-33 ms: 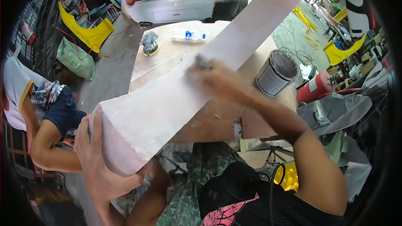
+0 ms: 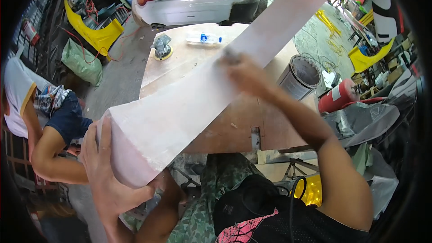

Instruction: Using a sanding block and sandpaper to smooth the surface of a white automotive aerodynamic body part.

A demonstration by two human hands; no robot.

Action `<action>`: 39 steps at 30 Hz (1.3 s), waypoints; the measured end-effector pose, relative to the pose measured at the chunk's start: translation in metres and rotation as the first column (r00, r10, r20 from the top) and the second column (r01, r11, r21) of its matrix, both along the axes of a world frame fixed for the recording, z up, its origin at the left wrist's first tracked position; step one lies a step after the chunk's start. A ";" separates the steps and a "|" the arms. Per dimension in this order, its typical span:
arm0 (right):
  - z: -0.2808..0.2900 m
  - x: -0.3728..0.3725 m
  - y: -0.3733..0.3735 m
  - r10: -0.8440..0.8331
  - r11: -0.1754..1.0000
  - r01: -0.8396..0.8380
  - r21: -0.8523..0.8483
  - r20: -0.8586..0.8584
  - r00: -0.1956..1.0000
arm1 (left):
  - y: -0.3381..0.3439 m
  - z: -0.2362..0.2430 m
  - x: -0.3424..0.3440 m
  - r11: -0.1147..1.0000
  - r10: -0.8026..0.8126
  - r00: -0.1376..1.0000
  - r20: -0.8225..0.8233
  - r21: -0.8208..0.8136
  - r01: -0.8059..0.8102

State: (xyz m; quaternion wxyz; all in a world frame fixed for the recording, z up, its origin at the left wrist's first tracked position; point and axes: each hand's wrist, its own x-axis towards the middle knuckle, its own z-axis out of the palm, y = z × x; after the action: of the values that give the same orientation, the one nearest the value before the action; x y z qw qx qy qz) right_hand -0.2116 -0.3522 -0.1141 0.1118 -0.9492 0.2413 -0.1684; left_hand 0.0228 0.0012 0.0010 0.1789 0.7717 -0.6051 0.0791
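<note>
A long pale pinkish-white panel (image 2: 166, 121) slants across a wooden board (image 2: 238, 135), from its wider near end at lower left to a narrow far end at top right. My left hand (image 2: 108, 166) grips that near end, fingers along its side face and thumb underneath. My right hand (image 2: 243, 74), blurred by motion, is closed on a small dark grey block (image 2: 230, 55) at the panel's surface near the middle. A metal can (image 2: 297, 78) stands right of the panel. A clear bottle (image 2: 204, 38) lies on the board's far part, with a round sander (image 2: 163, 49) to its left.
A white car (image 2: 193, 2) is behind the board. Another person (image 2: 54, 121) sits at my left. Yellow fenders (image 2: 90, 31) lie at both sides, with a green sack (image 2: 81, 63) at left. A red cylinder (image 2: 337, 94) and grey sheeting (image 2: 360, 121) are at right.
My right hand with the grey block has moved forward and to the right along the panel. My left hand holds the near end in much the same place.
</note>
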 end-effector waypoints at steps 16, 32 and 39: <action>0.011 0.097 0.181 0.106 0.841 -0.421 0.340 0.660 0.744 | -0.004 0.002 0.001 0.998 -0.067 0.994 -0.086 -0.025 0.065; 0.039 0.069 0.121 0.152 0.926 -0.275 0.261 0.408 0.900 | -0.010 0.010 0.002 0.998 0.011 1.000 0.010 0.057 -0.012; 0.044 0.070 0.140 0.114 0.885 -0.261 0.386 0.363 0.925 | -0.013 0.011 0.006 0.998 -0.019 1.000 0.001 0.058 0.019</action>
State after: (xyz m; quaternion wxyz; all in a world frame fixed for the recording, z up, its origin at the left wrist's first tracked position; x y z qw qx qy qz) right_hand -0.1417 -0.2121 -0.0697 0.3718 -0.8786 0.1558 -0.2561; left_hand 0.0284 -0.0114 0.0115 0.1564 0.7708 -0.6146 0.0604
